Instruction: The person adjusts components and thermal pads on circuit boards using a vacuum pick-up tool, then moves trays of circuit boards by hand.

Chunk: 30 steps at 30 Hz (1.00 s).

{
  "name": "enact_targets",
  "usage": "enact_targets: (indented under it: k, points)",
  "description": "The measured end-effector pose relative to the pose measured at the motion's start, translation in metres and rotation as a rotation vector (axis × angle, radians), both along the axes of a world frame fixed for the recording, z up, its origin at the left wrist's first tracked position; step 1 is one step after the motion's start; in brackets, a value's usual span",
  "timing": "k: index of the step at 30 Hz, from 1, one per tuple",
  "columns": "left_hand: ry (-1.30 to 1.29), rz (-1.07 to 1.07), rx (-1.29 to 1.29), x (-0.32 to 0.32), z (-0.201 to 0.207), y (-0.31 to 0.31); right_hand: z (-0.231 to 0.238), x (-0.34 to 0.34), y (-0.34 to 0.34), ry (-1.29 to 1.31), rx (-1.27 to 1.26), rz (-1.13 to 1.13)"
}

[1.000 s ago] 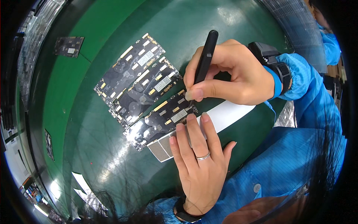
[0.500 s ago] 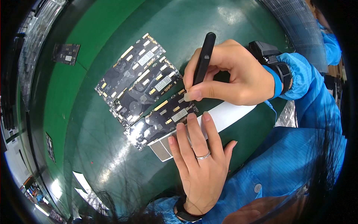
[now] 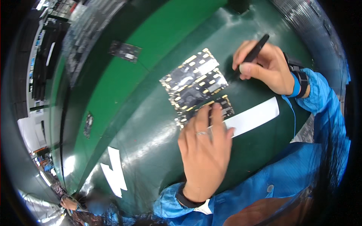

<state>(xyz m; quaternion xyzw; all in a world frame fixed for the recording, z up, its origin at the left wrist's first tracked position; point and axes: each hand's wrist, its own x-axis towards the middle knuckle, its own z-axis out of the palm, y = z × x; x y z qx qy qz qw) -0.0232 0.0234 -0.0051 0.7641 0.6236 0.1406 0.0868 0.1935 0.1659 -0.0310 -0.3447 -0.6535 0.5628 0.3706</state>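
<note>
Across the nearest circuit board (image 3: 227, 107), your left hand (image 3: 205, 145) now lies with its fingers spread and lightly curled; half a second ago it pressed on the white strip (image 3: 256, 116) below that board. Whether these fingers pinch the board's edge or only rest on it, you cannot tell — the hand hides the contact.

Your right hand (image 3: 269, 69) has withdrawn the black pen-shaped tool (image 3: 258, 48) from the board. It holds the tool closed between thumb and fingers, with the blurred tip over the green tabletop (image 3: 158, 158), to the right of the boards. Contact between tip and tabletop cannot be confirmed.

For the work in hand, this change reads as a pause in tool work: the board is clear of the tip and under the left hand alone — probably for handling or checking. The board's right end shows past your fingertips; much of the rest is covered.

Locate the middle circuit board (image 3: 188, 96) just beyond it, and the far circuit board (image 3: 184, 75) beyond that, both untouched. The white strip lies on the tabletop, running out to the right of your left thumb.
</note>
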Motion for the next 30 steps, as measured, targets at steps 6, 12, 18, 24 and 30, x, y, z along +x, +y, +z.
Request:
enact_targets:
  k: [6, 12, 18, 24, 30]
  points:
    - [-0.106, 0.077, -0.097, -0.034, -0.007, -0.001, 0.000, 0.006, -0.004, 0.022, 0.052, 0.022]
    - [-0.308, 0.135, -0.014, -0.136, 0.026, 0.036, 0.004, -0.002, -0.001, 0.002, 0.024, 0.079]
    - [0.105, 0.525, -0.041, -0.307, -0.012, 0.136, 0.015, -0.027, 0.005, -0.028, 0.099, 0.180]
    - [-0.044, -0.053, 0.143, -0.247, -0.003, 0.214, 0.015, -0.019, -0.010, -0.078, 0.145, 0.368]
    - [0.052, 0.066, -0.063, -0.237, 0.006, 0.222, 0.004, -0.026, -0.049, -0.077, -0.121, 0.477]
